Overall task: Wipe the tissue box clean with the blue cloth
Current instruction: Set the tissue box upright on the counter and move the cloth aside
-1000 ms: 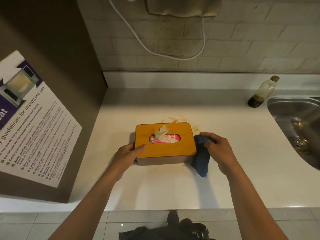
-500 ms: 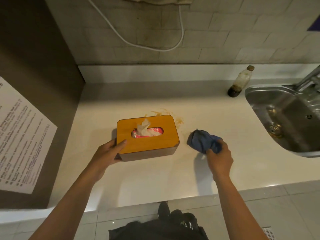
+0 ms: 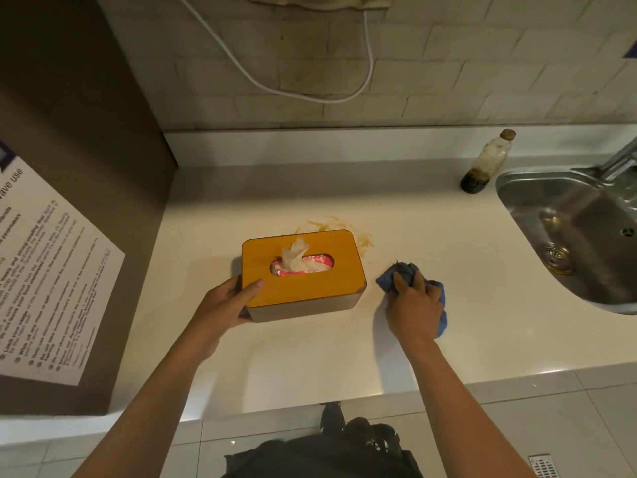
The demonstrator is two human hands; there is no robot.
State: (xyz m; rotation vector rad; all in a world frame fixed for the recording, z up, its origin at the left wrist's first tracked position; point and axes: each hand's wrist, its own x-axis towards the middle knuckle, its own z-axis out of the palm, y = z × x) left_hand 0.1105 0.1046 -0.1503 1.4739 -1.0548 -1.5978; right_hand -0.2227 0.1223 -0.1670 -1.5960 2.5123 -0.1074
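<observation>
The tissue box has an orange wooden lid and a dark base, with a white tissue sticking out of its slot. It stands on the white counter. My left hand grips its left end, thumb on the lid. The crumpled blue cloth lies on the counter a short way right of the box. My right hand rests on top of the cloth with fingers curled over it, apart from the box.
Brownish smears mark the counter behind the box. A dirty corked bottle stands at the back right beside a steel sink. A dark wall with a microwave notice is at the left. A white cable hangs above.
My right hand took the blue cloth off the box's right end and moved it right onto the counter. The left hand kept hold of the box's left end.
</observation>
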